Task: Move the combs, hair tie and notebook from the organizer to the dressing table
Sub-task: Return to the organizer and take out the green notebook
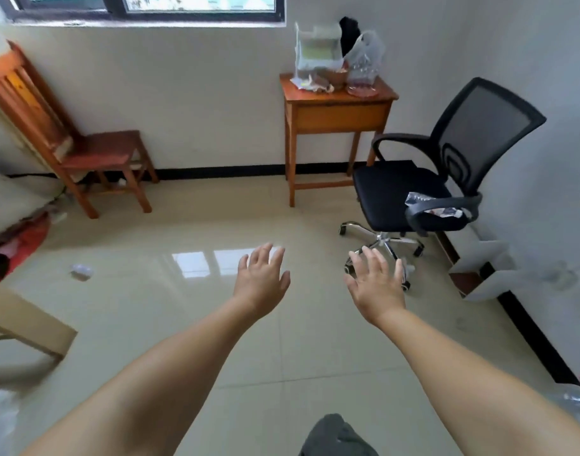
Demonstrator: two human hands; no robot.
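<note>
A: What are the hands doing at this moment?

B: Both arms are reaching forward over the tiled floor (150,307). The left hand (261,280) is hanging palm down with the fingers spread, and it is holding nothing. The right hand (376,284) is doing the same just beside it, fingers apart and empty. The two hands are not touching each other.

A: And where are the combs, the hair tie and the notebook?

B: I cannot tell. The view is not showing them clearly anywhere. A small wooden table (336,110) is standing far away against the wall, right of the middle, and some plastic bags (364,59) and blurred small things are lying on its top. I cannot say what they are.

A: What else is standing around?

B: A black office chair (440,179) is standing at the right, next to that table, with a crumpled wrapper (437,205) lying on its seat. A wooden chair (84,149) is standing far at the left, under the window (143,6). A small white object (82,270) is lying on the floor at the left.
</note>
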